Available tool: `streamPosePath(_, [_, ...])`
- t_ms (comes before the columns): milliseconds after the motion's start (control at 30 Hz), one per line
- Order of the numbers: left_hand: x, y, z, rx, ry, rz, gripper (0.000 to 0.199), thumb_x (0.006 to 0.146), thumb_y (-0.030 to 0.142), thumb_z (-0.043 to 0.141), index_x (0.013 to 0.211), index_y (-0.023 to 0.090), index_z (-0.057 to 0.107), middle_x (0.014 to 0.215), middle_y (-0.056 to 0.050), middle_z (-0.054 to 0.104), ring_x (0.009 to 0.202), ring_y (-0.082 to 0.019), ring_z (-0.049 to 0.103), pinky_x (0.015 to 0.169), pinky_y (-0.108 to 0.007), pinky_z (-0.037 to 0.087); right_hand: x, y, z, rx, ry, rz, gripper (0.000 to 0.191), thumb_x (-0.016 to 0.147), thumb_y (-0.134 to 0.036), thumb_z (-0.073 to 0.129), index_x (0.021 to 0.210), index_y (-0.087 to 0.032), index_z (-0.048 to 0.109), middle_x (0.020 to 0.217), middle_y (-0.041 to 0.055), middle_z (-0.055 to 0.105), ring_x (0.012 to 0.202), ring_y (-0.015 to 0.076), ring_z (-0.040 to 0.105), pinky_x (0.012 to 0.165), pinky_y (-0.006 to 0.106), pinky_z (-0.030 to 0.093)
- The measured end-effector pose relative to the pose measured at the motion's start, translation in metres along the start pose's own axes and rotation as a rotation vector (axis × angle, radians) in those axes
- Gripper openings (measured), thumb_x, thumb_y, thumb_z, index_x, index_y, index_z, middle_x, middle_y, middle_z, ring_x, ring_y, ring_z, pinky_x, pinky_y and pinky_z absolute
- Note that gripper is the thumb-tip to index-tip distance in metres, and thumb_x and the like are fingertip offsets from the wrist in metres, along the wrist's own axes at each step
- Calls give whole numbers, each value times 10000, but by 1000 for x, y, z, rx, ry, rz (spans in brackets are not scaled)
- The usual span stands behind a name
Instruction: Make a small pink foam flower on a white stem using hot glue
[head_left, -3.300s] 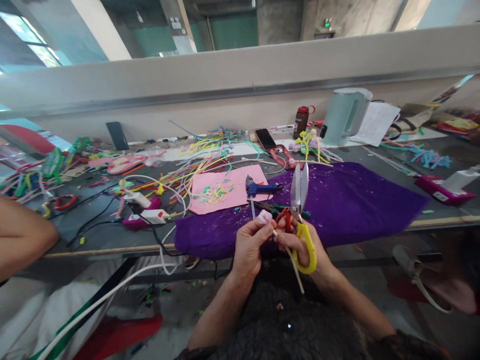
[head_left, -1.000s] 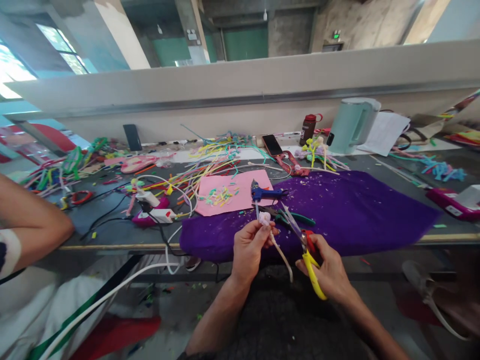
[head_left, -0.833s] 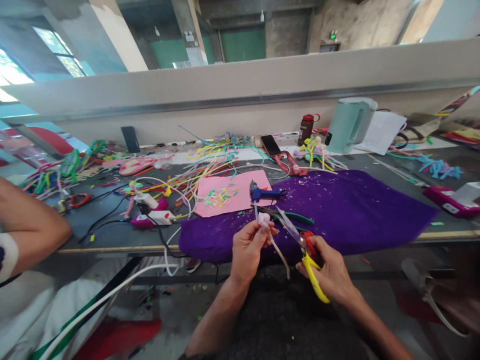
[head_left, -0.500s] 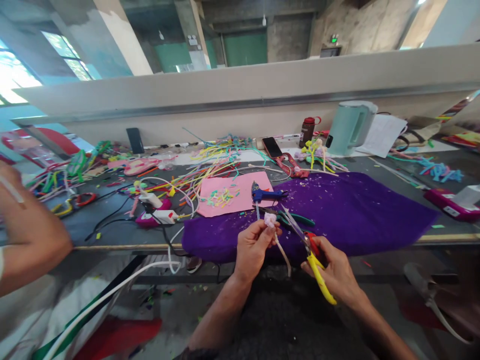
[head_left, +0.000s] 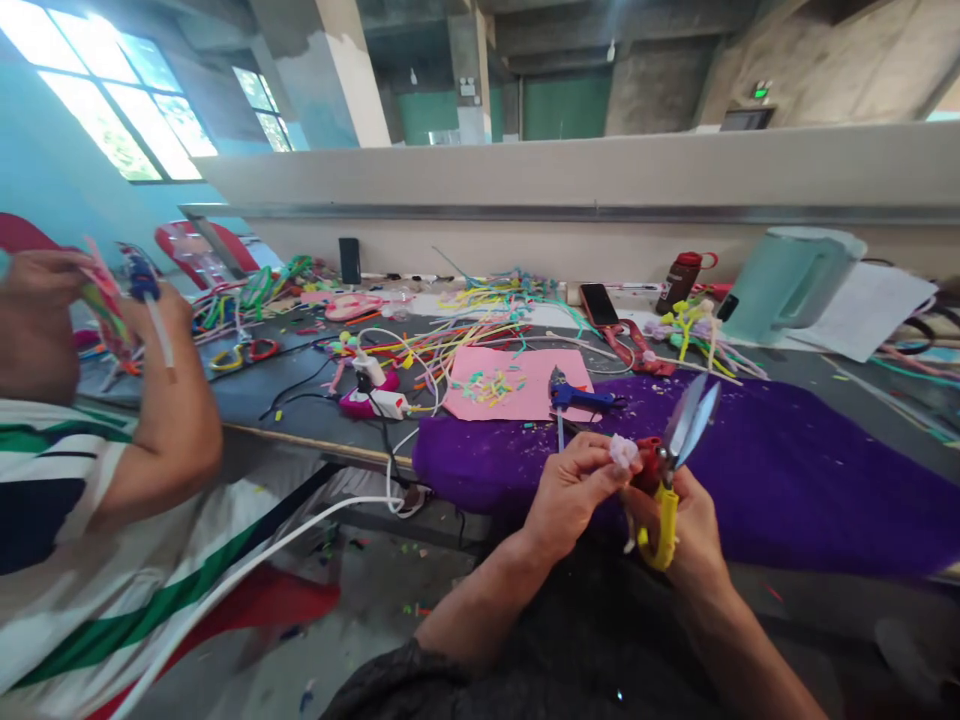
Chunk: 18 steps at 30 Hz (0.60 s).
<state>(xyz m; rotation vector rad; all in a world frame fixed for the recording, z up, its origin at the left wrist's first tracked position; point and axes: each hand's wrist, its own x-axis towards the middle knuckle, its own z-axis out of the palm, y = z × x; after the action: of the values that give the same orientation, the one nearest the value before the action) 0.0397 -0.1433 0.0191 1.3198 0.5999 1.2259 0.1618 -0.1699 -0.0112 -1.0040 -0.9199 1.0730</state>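
Pinched between the fingertips of my left hand (head_left: 566, 500) is a small pale lilac fuzzy flower (head_left: 622, 452). Its stem hangs below and is partly hidden by my hands. My right hand (head_left: 697, 545) grips a pair of scissors (head_left: 693, 420) with one red and one yellow handle. The blades point up, away from the flower, slightly parted. Both hands are close together over the near edge of a purple cloth (head_left: 817, 470). Beyond them a blue glue gun (head_left: 589, 398) lies on a pink sheet (head_left: 540, 370) strewn with small coloured clippings.
On the left, a co-worker's arm (head_left: 176, 400) and hands hold another glue gun (head_left: 140, 272). Behind lie loose pipe cleaners (head_left: 469, 335), a power strip (head_left: 375, 402), a phone (head_left: 598, 304), a brown bottle (head_left: 681, 282) and a green kettle (head_left: 795, 285). A white cable (head_left: 247, 570) crosses the lower left.
The view has swung left, bringing the co-worker further into sight. My right hand has come up against my left, and the scissors have turned from pointing at the flower to pointing upward.
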Motion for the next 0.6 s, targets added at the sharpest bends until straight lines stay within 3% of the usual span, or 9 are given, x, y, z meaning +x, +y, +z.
streamPosePath(300, [10,-7,6,-36,27,-56,177,749,303,602,702,166,704,856,-56,596,882,-182,532,809,-282,413,2,-10,6,54,39,-98,343,613,-278,731,867,-200,515,768,-7,546,642,123,528,589,243,436])
streamPosePath(467, [13,-16,7,-46,47,-142,200,742,315,607,836,171,709,881,-53,597,806,-164,546,646,-238,441,7,-9,6,56,46,-103,321,627,-312,710,850,-213,501,728,-21,536,616,115,520,572,238,443])
streamPosePath(600, [12,-14,11,-45,31,-138,197,722,300,628,846,172,713,905,-56,605,804,-162,549,631,-230,437,6,-10,5,61,66,-110,329,626,-330,705,841,-217,482,756,-7,561,628,128,544,568,245,459])
